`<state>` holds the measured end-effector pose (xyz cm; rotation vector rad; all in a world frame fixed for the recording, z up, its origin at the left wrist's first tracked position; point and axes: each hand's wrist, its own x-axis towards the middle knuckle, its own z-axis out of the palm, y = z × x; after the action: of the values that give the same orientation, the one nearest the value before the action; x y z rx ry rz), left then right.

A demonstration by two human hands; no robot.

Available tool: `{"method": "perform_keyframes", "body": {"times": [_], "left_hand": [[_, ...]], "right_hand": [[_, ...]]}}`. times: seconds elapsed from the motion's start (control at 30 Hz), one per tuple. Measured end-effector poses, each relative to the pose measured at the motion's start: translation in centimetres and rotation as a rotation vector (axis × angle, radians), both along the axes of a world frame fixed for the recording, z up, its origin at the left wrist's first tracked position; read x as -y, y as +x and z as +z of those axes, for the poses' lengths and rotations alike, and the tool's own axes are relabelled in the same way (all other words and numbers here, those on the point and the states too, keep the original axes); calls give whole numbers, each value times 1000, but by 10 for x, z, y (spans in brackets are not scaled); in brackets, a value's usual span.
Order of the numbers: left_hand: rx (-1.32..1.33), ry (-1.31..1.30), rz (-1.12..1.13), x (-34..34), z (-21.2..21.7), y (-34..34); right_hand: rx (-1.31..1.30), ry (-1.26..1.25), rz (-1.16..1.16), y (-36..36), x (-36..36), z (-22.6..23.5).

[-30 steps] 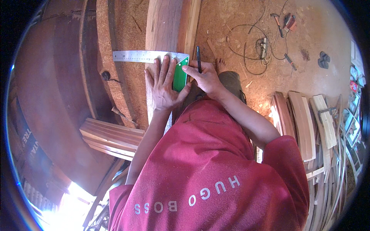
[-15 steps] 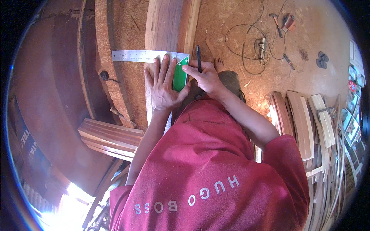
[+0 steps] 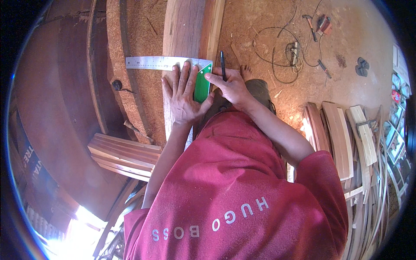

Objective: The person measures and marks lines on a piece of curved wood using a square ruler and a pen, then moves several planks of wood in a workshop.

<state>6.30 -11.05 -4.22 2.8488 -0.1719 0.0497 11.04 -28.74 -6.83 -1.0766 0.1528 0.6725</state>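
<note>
A try square with a steel ruled blade (image 3: 149, 63) and a green stock (image 3: 202, 86) lies across a long wooden beam (image 3: 184, 30). My left hand (image 3: 184, 97) rests on the beam with its fingers spread, several fingertips on the blade and the thumb by the stock's lower end. At the stock's right side, my right hand (image 3: 234, 89) has a slim black pen (image 3: 223, 65) between its fingers, upright and pointing away from me. Its thumb touches the green stock. The pen's lower end is hidden by the hand.
Stacked boards lie at the left (image 3: 123, 154) and lean at the right (image 3: 338, 143). On the sawdust-covered floor are a looping cable (image 3: 277, 82), a hammer (image 3: 310, 28), a red power tool (image 3: 324, 25) and dark sandals (image 3: 362, 67). A curved plank (image 3: 117, 52) runs along the left.
Almost nothing differs. The pen in my right hand has shifted very slightly to the left; the try square and my left hand stay in place.
</note>
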Motion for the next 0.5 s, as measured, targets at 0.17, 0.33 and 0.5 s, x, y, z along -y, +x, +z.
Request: {"method": "perform_keyframes", "body": {"times": [0.17, 0.33, 0.5], "left_hand": [[2, -4, 4, 1, 1, 1], [17, 1, 4, 1, 0, 1], [13, 2, 10, 1, -1, 1]], "right_hand": [[22, -1, -6, 0, -1, -2], [9, 7, 13, 1, 0, -2], [-31, -12, 49, 4, 4, 7]]}}
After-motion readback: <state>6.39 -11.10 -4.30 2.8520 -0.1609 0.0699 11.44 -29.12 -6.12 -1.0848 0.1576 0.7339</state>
